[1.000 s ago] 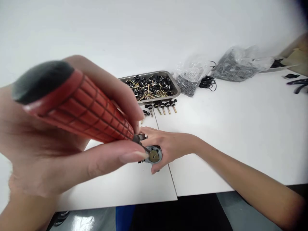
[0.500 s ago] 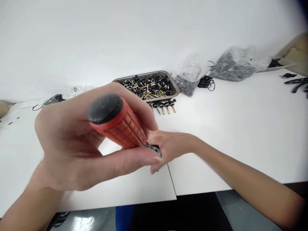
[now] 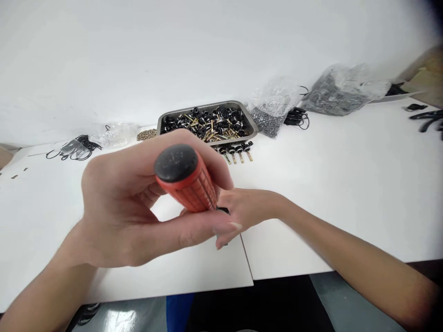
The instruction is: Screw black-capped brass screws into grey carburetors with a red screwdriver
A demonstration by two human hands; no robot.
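Note:
My left hand [image 3: 138, 207] is wrapped round a red screwdriver [image 3: 194, 189] with a black end cap, its handle tilted up toward the camera. The screwdriver's tip is hidden behind my left thumb and fingers. Just beyond, my right hand [image 3: 245, 207] rests low over the table with its fingers closed on a small black part [image 3: 224, 210]. Most of that part is covered by both hands, and the screwdriver's lower end points at it.
A metal tray [image 3: 254, 131] of black knobs with brass-coloured shafts stands behind my hands, several similar knobs [image 3: 238, 151] lined up before it. Plastic bags [image 3: 272, 110] and black cables [image 3: 296, 118] lie to its right. Brass-coloured pieces [image 3: 146, 134] and more cables [image 3: 81, 146] lie left.
My left hand and the screwdriver have shifted right and the handle stands more upright, uncovering the tray's left end and the brass-coloured pieces. My right hand has hardly moved.

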